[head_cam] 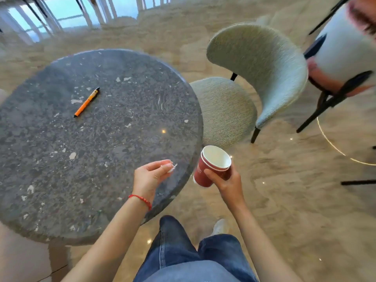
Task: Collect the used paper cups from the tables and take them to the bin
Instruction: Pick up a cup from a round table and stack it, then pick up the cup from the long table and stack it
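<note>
Right hand [224,180] wrapped around stacked red cups [211,166], tilted, held off the edge of the round stone surface [101,149]. Left hand [151,176] raised over that edge, fingers loosely curled, perhaps pinching a small clear scrap [173,167]. Orange pen [86,102] lying farther back; pale chair [254,78] just beside.

The print on the red paper cups [203,173] was too blurred to read, and the right hand [225,180] hid their far side. The round table [101,139] ran off the left edge. At far right, a second chair [341,58] was smeared and cut off.
</note>
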Tool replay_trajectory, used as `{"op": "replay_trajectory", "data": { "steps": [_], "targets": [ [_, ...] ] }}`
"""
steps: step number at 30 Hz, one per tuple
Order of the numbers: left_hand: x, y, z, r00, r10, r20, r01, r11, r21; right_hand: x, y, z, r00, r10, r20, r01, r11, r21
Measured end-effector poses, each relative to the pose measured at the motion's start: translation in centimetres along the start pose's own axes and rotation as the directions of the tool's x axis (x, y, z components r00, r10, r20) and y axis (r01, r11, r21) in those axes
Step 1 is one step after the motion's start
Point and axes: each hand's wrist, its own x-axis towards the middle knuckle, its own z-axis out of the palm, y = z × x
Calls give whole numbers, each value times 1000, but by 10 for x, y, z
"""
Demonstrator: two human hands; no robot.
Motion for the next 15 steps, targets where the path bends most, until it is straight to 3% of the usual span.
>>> {"op": "replay_trajectory", "data": {
  "steps": [9,15],
  "targets": [
    [-23,-53,154,973,-51,224,16,988,155,-18,11,-152,973,-8,-233,28,996,81],
    [-46,-90,268,923,-98,373,-7,963,271,-42,25,-268,888,39,-458,22,992,126]
  ]
}}
